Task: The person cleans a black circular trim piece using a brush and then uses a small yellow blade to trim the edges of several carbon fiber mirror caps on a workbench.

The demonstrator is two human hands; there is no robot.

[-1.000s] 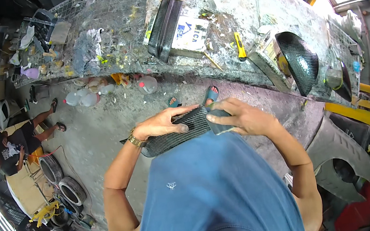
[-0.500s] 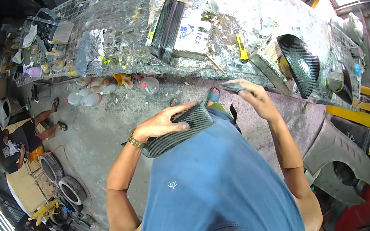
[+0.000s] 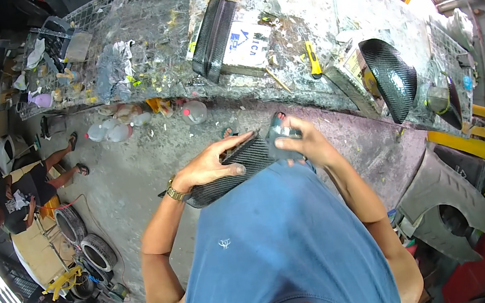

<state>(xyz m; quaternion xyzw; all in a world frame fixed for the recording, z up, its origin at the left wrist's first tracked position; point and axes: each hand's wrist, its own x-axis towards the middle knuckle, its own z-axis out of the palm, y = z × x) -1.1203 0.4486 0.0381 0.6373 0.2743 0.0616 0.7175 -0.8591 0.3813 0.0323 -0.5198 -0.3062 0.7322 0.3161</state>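
Observation:
In front of my blue shirt I hold a black carbon-fibre part (image 3: 225, 186) with a woven pattern, tilted at waist height. My left hand (image 3: 205, 170) grips its upper edge, thumb on the near face and fingers stretched along the far side. My right hand (image 3: 310, 142) is closed around a dark grey flat piece (image 3: 279, 144) that looks like folded sandpaper, blurred by motion. This piece is at the part's right end; whether they touch I cannot tell. The hand partly hides it.
A stained workbench (image 3: 290, 4) runs across the far side. On it lie a finned carbon-fibre part (image 3: 216, 41), a yellow utility knife (image 3: 312, 59) and a curved glossy carbon-fibre shell (image 3: 393, 79). A person (image 3: 30, 188) sits at left near tyres (image 3: 98, 252); a grey fender (image 3: 445, 201) stands at right.
My right hand has swung left and nearer, bringing the dark grey piece from beyond the part to its right end. My left hand and the carbon-fibre part have barely moved.

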